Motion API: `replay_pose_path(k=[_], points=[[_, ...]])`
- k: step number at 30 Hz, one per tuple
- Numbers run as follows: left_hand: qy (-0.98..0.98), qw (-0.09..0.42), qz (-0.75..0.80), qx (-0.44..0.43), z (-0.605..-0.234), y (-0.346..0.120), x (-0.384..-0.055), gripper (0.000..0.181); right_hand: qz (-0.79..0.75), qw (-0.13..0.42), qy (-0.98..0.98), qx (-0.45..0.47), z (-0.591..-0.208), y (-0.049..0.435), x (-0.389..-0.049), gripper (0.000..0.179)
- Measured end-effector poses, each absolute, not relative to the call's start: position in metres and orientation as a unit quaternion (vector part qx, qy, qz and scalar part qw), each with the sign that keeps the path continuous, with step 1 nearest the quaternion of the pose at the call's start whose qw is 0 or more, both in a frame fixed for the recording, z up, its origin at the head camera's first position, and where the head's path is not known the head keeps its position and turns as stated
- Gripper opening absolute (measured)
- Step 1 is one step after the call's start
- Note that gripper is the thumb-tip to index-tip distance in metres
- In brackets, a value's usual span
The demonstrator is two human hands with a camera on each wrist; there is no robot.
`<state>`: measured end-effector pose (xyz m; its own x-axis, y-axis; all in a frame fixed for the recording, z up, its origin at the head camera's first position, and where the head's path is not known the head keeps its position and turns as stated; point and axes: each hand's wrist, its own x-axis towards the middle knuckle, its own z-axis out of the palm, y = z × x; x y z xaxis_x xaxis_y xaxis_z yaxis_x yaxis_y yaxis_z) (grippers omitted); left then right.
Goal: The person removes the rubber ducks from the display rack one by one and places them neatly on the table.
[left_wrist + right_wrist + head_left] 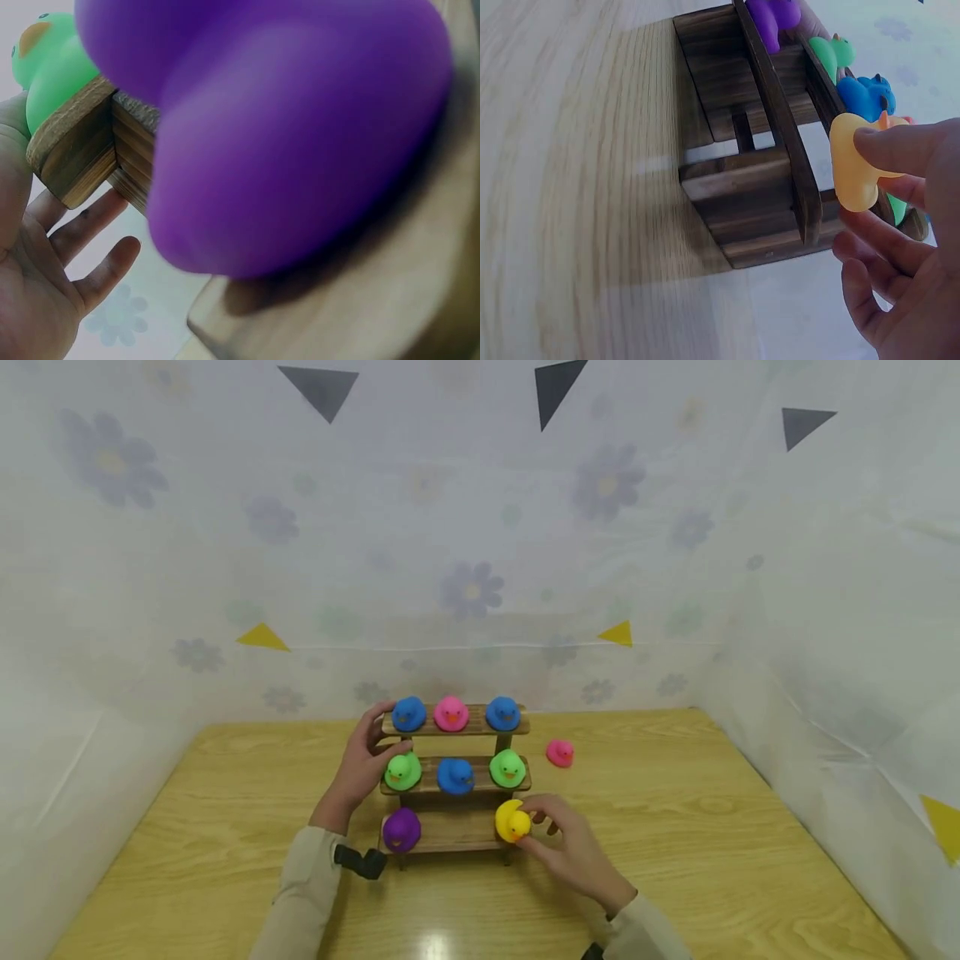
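A three-tier wooden stand carries rubber ducks. My left hand is at the stand's left side, index finger at the top tier's end and thumb beside the left green duck; its other fingers reach behind the wood in the left wrist view. My right hand pinches a yellow duck between thumb and fingers at the bottom tier's right end. In the right wrist view the yellow duck overlaps the tiers behind it. A purple duck sits at the bottom tier's left end.
Blue, pink and blue ducks line the top tier. The middle tier has another blue duck between green ones. A small pink duck lies on the wooden table, right of the stand. A flowered sheet hangs behind.
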<state>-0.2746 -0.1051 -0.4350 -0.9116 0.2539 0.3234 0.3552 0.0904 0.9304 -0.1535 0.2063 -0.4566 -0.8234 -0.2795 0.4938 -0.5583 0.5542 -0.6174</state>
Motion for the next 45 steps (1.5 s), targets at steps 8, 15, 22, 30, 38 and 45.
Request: replay_pose_path(k=[8,15,22,30,38,45], points=[[-0.723,0.039,-0.655,-0.217,-0.425,-0.102,-0.269,0.062,0.403,0.232,-0.853,0.238,-0.443,0.225,-0.147,0.041],[-0.725,0.028,-0.656,-0.209,-0.411,-0.102,-0.258,0.062,0.414,0.261,-0.85,0.195,-0.455,0.248,-0.162,0.042],[-0.73,0.02,-0.654,-0.197,-0.411,-0.104,-0.256,0.062,0.421,0.237,-0.864,0.143,-0.463,0.264,-0.17,0.034],[-0.727,0.023,-0.656,-0.202,-0.408,-0.101,-0.256,0.061,0.406,0.236,-0.877,0.104,-0.451,0.267,-0.169,0.03],[-0.728,0.021,-0.654,-0.204,-0.408,-0.101,-0.256,0.062,0.407,0.222,-0.884,0.063,-0.453,0.279,-0.175,0.027],[-0.729,0.032,-0.652,-0.208,-0.415,-0.102,-0.261,0.061,0.419,0.207,-0.883,0.033,-0.481,0.304,-0.199,0.027]])
